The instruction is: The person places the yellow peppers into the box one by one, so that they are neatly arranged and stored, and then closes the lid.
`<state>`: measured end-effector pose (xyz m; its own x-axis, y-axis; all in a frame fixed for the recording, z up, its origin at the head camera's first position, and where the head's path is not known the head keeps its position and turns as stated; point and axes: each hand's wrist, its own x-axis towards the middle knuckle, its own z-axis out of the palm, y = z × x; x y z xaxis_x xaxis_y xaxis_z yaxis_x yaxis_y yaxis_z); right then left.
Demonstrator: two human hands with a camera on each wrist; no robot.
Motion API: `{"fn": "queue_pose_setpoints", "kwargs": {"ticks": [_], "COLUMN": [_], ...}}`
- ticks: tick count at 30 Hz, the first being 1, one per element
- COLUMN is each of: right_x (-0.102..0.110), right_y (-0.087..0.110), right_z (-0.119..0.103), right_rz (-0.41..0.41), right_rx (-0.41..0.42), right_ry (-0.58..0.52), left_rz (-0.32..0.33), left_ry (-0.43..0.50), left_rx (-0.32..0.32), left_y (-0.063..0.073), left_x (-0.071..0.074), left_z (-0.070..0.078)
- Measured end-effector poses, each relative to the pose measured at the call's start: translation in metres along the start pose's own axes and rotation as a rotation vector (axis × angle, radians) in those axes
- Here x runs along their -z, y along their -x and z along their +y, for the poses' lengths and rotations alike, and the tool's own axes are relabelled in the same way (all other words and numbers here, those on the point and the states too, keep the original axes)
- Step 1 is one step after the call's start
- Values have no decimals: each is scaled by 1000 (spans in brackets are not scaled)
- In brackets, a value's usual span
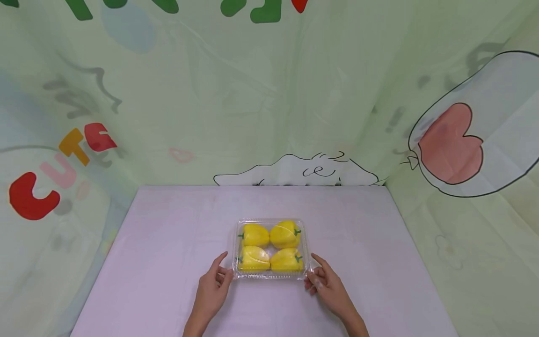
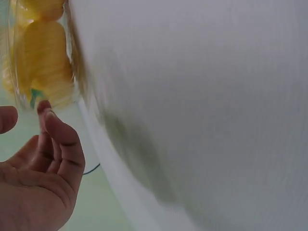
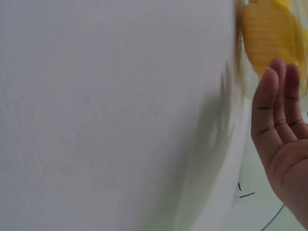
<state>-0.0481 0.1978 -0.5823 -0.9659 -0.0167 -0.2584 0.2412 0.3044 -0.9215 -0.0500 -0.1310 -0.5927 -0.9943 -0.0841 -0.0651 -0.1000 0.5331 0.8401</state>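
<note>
A clear plastic clamshell box lies on the table with several yellow bell peppers inside, their green stems pointing outward. Its lid appears closed. By the box's near left corner is my left hand, thumb close to the rim and fingers loosely bent. The left wrist view shows a gap between thumb and fingertips beside the box. My right hand is at the near right corner, its thumb by the rim. In the right wrist view its fingers are fairly straight next to the box; the thumb is out of that view.
A pale cloth covers the table. Light green printed curtains enclose its back and both sides, with coloured letters at left and a balloon drawing at right.
</note>
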Motion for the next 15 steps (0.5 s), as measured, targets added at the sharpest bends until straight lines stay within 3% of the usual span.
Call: {"fn": "queue_pose_setpoints", "kwargs": {"ticks": [6, 12, 15], "right_x": [12, 26, 31], "right_y": [3, 5, 4], "right_z": [-12, -19, -20], "right_rz": [31, 119, 175], "right_rx": [16, 223, 320], "right_ry": [290, 573, 718], "left_rz": [172, 283, 282], "left_ry": [-219, -436, -510], "left_rx": [-132, -308, -325], "left_y": [-2, -8, -10], "left_x": [18, 34, 39], "left_z": [6, 9, 9]}}
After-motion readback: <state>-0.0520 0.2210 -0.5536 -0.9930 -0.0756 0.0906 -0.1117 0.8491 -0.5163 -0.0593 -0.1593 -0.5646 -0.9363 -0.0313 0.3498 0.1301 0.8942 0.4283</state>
